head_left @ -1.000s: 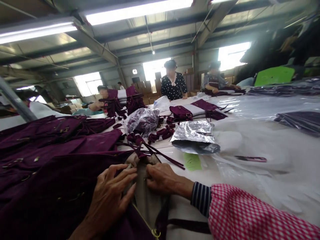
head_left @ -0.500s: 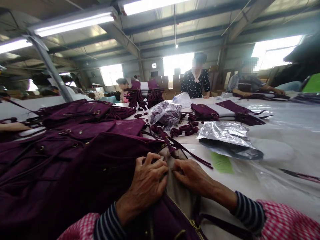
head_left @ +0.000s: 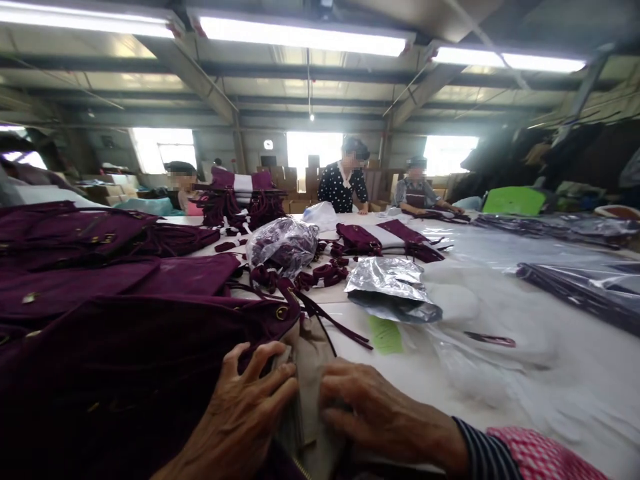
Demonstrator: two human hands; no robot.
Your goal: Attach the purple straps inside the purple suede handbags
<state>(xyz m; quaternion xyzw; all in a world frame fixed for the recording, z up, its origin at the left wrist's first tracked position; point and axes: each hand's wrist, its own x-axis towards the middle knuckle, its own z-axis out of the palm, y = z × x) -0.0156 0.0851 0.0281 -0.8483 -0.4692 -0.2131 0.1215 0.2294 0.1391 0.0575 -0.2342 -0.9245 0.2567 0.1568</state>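
Observation:
A dark purple fabric bag (head_left: 150, 360) lies before me, its opening showing beige lining (head_left: 309, 373). Bent fingers of my left hand (head_left: 250, 393) grip the bag's edge and the lining at the left of the opening. On the right side, my right hand (head_left: 370, 407) is closed on the lining, its fingertips partly hidden in the fabric. A piece of brass zipper (head_left: 301, 469) shows at the bottom, between my hands. Past my fingers, a thin purple strap (head_left: 337, 323) trails from the bag's top corner onto the table.
More purple bags (head_left: 100, 280) are heaped at left. Ahead lie a clear plastic bag of purple pieces (head_left: 283, 243), a silver foil bag (head_left: 393, 287), folded purple bags (head_left: 385, 239) and snips (head_left: 490, 339). Plastic sheeting covers the right side. Co-workers (head_left: 343, 180) are across the table (head_left: 500, 393).
My view has swung to the right, so the table's contents appear farther left. Both hands remain on the bag's opening and sit lower in the picture.

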